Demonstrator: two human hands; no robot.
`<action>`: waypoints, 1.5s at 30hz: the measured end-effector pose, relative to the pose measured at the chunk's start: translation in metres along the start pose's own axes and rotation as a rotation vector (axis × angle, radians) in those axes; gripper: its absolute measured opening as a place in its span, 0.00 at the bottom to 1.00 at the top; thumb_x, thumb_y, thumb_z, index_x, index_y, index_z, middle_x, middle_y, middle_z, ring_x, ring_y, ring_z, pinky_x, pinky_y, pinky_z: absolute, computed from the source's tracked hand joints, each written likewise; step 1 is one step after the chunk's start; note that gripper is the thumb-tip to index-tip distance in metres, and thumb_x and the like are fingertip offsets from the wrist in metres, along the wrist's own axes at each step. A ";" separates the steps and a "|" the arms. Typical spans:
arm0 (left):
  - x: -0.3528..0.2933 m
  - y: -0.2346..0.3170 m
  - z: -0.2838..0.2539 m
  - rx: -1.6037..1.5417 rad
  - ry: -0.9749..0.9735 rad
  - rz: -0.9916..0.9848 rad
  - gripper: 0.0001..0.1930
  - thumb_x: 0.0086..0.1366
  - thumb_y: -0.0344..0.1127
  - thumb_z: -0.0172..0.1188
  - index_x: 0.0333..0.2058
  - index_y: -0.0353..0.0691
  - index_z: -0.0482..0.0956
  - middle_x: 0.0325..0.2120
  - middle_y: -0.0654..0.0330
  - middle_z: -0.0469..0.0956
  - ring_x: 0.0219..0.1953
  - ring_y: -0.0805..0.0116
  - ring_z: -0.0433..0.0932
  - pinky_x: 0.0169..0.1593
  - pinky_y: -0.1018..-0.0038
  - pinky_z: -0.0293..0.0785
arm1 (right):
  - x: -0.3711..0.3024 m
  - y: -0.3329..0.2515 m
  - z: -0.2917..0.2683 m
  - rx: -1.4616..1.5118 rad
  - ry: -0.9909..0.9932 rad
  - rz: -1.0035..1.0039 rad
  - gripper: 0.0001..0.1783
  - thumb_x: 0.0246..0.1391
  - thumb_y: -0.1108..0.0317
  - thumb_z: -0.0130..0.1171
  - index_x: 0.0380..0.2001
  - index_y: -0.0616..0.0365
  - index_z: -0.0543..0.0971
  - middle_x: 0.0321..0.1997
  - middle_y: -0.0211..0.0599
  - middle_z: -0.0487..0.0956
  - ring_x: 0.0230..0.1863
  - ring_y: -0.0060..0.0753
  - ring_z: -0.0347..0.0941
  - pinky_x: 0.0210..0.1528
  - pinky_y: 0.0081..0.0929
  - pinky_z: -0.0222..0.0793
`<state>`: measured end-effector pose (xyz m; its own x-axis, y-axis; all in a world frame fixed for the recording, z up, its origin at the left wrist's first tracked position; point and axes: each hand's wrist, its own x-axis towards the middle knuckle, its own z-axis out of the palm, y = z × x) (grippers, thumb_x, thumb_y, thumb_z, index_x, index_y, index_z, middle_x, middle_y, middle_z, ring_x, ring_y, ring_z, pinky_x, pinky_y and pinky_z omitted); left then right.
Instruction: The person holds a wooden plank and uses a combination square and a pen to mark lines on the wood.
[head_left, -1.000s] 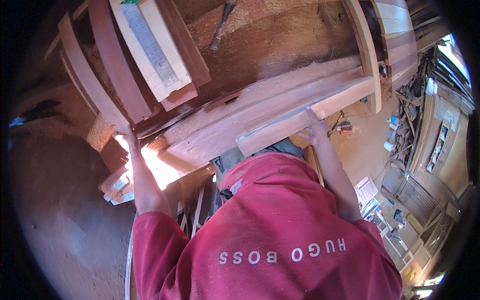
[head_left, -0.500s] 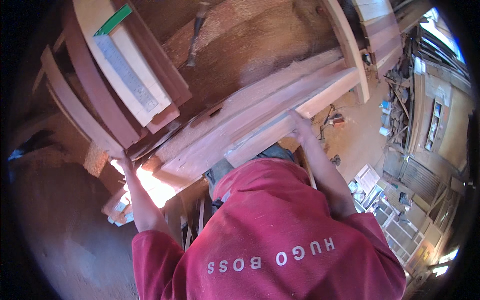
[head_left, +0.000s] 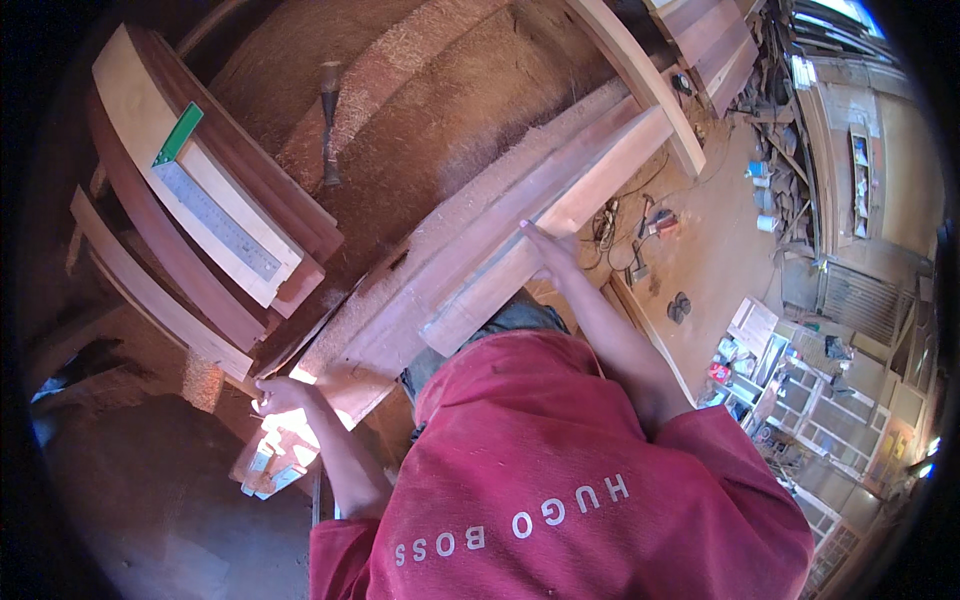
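My right hand (head_left: 552, 252) is closed round the near edge of a long squared wooden board (head_left: 590, 195), which lies slantwise before my body. My left hand (head_left: 284, 396) is at the left end of the workbench, in glaring sunlight. Its fingers look curled, but glare hides what they hold, if anything. Just beyond it is the end of a narrow curved wooden strip (head_left: 165, 290). Farther off, a try square (head_left: 215, 215) with a green stock and steel blade rests on a pale curved board (head_left: 135, 75), among darker reddish boards.
A sawdust-covered bench top (head_left: 440, 120) carries a dark metal tool (head_left: 329, 125). Another upright board (head_left: 650, 90) crosses the long board's far end. On the floor to the right are cables (head_left: 605, 225), a power tool (head_left: 660, 222) and sandals (head_left: 679, 307). Window-like frames (head_left: 830, 410) stand behind.
My view has shifted, moving the scene leftward. My left hand has drawn away from the narrow strip's end and nearer to me. My right hand stays on the long board.
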<state>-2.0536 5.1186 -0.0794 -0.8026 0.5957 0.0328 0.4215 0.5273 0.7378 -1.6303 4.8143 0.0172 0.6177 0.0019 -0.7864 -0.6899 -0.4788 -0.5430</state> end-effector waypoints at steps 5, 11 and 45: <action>-0.099 0.021 -0.016 -0.133 -0.318 0.282 0.26 0.70 0.38 0.59 0.59 0.27 0.64 0.46 0.46 0.73 0.46 0.57 0.74 0.50 0.64 0.71 | 0.002 0.004 0.011 -0.041 0.080 -0.036 0.46 0.44 0.46 0.77 0.54 0.71 0.70 0.52 0.51 0.78 0.42 0.40 0.82 0.35 0.49 0.84; -0.256 0.108 -0.059 -0.206 -1.081 0.466 0.25 0.69 0.38 0.61 0.60 0.35 0.67 0.49 0.53 0.72 0.52 0.63 0.71 0.55 0.65 0.68 | 0.002 0.022 -0.002 -0.047 0.174 -0.212 0.44 0.50 0.45 0.72 0.56 0.70 0.67 0.50 0.49 0.77 0.43 0.37 0.79 0.43 0.39 0.79; -0.518 0.120 -0.090 0.468 -1.058 1.179 0.47 0.61 0.64 0.60 0.70 0.43 0.55 0.66 0.39 0.60 0.68 0.42 0.58 0.69 0.51 0.54 | 0.265 -0.181 -0.323 0.095 -0.089 -0.713 0.36 0.68 0.41 0.44 0.55 0.67 0.76 0.56 0.53 0.80 0.61 0.44 0.73 0.64 0.34 0.64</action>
<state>-1.6249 4.8188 0.0524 0.5742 0.7946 -0.1972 0.7918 -0.4777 0.3806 -1.2199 4.6182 0.0017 0.8994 0.3584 -0.2502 -0.1631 -0.2559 -0.9528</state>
